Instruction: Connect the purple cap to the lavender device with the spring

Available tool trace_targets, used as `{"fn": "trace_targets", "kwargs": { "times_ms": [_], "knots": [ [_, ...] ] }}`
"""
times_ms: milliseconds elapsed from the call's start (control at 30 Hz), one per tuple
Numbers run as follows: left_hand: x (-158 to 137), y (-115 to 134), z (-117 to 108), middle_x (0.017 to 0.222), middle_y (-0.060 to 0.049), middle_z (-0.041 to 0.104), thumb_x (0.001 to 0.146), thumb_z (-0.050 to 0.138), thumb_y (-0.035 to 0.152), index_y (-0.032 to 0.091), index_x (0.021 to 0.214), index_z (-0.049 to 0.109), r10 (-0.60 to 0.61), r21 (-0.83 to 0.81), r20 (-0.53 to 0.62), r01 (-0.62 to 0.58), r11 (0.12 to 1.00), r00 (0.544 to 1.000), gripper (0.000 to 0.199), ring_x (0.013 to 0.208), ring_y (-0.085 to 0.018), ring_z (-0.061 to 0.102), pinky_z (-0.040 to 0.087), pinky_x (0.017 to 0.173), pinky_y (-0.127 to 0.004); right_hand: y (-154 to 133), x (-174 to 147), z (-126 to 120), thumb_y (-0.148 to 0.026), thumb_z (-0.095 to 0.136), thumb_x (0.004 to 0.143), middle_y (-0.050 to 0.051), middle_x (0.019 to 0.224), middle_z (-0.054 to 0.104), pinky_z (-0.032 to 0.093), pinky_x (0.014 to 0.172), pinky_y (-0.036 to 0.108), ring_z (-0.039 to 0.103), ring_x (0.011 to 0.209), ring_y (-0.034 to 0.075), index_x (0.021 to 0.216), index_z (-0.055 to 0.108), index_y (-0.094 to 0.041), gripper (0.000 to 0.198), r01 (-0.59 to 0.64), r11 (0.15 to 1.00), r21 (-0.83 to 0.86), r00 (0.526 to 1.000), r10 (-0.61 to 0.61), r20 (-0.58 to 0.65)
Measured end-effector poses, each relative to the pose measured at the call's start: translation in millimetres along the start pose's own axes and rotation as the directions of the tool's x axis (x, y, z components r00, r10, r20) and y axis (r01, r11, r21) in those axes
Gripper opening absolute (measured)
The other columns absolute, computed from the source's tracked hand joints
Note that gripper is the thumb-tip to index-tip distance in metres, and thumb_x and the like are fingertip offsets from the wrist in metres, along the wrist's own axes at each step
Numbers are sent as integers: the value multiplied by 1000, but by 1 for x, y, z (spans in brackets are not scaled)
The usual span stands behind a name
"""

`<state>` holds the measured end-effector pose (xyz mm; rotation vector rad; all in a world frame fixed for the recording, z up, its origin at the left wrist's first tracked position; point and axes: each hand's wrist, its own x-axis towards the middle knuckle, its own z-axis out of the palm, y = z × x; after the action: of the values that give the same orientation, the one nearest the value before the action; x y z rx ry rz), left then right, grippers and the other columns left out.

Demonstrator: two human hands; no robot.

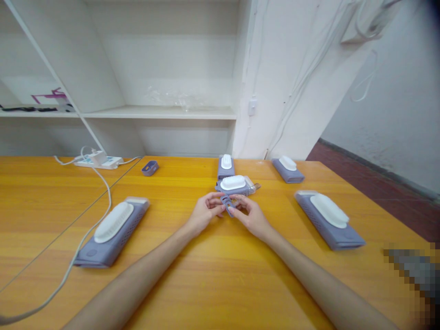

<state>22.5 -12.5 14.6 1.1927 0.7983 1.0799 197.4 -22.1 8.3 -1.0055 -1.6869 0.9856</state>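
Between the fingertips of both hands is a small purple-grey plastic piece point(227, 201) with oval openings, held just above the table. My left hand point(208, 209) pinches its left side, and my right hand point(248, 211) grips the right side. Right behind the hands lies a purple-grey item with a white bristled brush head point(233, 183) on top and clear plastic at its right end. Farther back stands a similar purple-grey block with a white brush head point(226, 162). The fingers partly cover the held piece, so its full shape is hidden.
More purple-grey pieces with white brush tops lie at the left point(113, 229), right point(330, 217) and back right point(288, 168). A small purple ring-shaped part point(150, 168) sits at the back left. A white power strip point(99, 159) trails a cable point(109, 201) across the wooden table point(206, 284).
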Motion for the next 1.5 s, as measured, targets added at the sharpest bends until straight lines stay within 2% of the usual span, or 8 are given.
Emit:
{"fn": "trace_targets", "kwargs": {
  "times_ms": [100,333,533,733,900,1100,1267,1500],
  "knots": [
    [-1,2,0,85,-8,64,66,71,29,12,109,53,2,15,13,-2,1000,1000,49,73,-15,61,48,60,-25,3,1,-1,-36,58,80,7,94,66,50,71,32,61,79,19,102,61,-16,30,-14,999,42,1000,14,-20],
    [0,0,2,70,-5,63,69,66,37,10,107,55,2,59,-15,-1,998,1000,48,62,-13,60,47,53,-23,1,0,-2,-31,55,81,5,83,67,50,69,30,61,74,18,97,64,-17,23,24,998,66,998,-27,53],
    [0,-2,5,64,-2,63,69,66,35,9,105,54,3,71,-112,5,997,994,47,51,-11,58,48,51,-23,-7,-5,1,-26,62,75,5,94,65,48,72,31,59,78,18,108,60,-18,34,89,989,-118,994,-82,66],
    [-2,4,7,65,-4,65,67,67,34,9,106,51,-61,28,-147,66,997,987,49,56,-15,62,52,53,-26,-10,-4,4,-24,66,71,4,103,64,46,83,33,58,92,20,109,60,-21,38,185,961,-206,982,-177,58],
    [-2,3,7,59,-2,62,66,67,38,10,104,51,-29,62,-134,38,997,991,49,52,-15,62,50,48,-24,-8,-3,5,-24,63,73,4,91,67,48,75,32,61,81,20,95,65,-20,22,122,964,-235,992,-123,10],
    [-2,4,8,55,1,60,66,67,38,11,103,50,-22,66,-134,31,997,991,49,49,-13,60,49,47,-23,-9,-3,4,-28,62,75,5,90,67,49,71,31,61,78,19,102,62,-19,28,72,971,-228,997,-75,-5],
    [-2,4,8,55,2,60,66,67,35,12,103,49,-37,48,-175,46,998,984,46,51,-14,61,50,48,-24,-9,-4,6,-34,69,69,5,91,66,48,74,32,60,81,20,99,61,-19,35,108,937,-333,992,-124,-27],
    [-3,3,7,59,0,62,68,66,33,13,103,49,-28,85,-146,41,996,989,43,53,-14,62,50,48,-23,-8,-6,8,-31,61,77,6,92,66,46,78,34,60,86,22,96,61,-21,21,151,878,-454,980,-192,-45]
  ]
}}
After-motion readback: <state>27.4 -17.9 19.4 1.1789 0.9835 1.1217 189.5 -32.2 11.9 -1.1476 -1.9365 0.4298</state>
